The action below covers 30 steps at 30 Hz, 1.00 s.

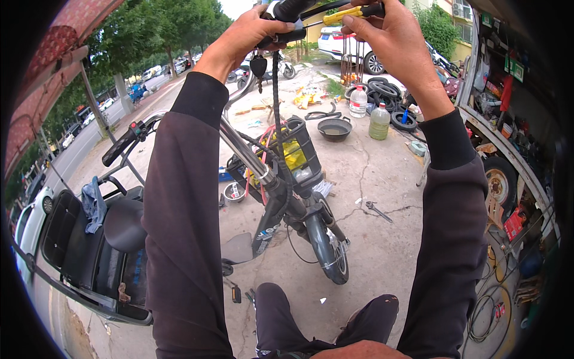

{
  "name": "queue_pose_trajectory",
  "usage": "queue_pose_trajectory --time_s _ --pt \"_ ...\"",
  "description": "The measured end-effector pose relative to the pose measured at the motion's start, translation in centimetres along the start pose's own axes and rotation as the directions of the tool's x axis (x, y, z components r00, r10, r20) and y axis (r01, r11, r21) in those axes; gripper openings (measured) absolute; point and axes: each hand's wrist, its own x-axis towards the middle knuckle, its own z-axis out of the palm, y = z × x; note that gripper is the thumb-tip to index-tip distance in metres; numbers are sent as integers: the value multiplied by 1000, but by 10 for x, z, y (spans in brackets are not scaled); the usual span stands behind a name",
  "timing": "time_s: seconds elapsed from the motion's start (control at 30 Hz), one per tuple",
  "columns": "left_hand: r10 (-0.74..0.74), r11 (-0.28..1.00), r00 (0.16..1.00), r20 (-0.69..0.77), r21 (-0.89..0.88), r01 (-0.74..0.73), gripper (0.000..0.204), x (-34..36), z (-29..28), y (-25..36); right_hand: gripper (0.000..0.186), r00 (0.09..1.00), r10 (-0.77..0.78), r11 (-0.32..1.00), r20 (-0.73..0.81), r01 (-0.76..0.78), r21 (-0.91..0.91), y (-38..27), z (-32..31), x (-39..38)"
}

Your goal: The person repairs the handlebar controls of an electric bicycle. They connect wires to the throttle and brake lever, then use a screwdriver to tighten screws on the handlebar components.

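At the top of the view, my left hand [246, 37] grips a black handlebar control housing [291, 34] on a two-wheeler's handlebar. My right hand [382, 39] holds a yellow-handled screwdriver [344, 15], its shaft pointing left toward the housing; whether the tip touches a screw is too small to tell. A key fob [258, 67] and a black braided cable [275, 96] hang below. The steering stem [251, 155] runs down to a fork and front wheel [329, 251], beside a black crate [302, 155] with yellow things inside.
On the concrete lie a wrench [378, 212], a black pan [335, 128], jugs [378, 125] and piled tires [385, 90]. A three-wheeled vehicle [72, 233] stands at left by the road. A cluttered shop [508, 179] lines the right. My knees show below.
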Motion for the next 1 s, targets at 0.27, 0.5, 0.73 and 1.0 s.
queue_pose_trajectory --time_s 0.27,0.5,0.73,1.0 --pt "-5 1000 1000 11 -11 5 30 -1 -5 -3 16 959 -188 964 213 221 -147 -22 -14 -5" --pt "-13 1000 1000 -10 8 13 30 -4 0 3 15 982 51 998 180 -41 -56 -8 -14 -11" --pt "-19 1000 1000 13 -20 19 28 -1 -3 0 18 980 23 993 195 1 -119 -13 -18 7" --pt "5 999 999 33 -48 -4 27 -5 0 1 20 985 -42 990 167 63 -124 -8 -11 -20"
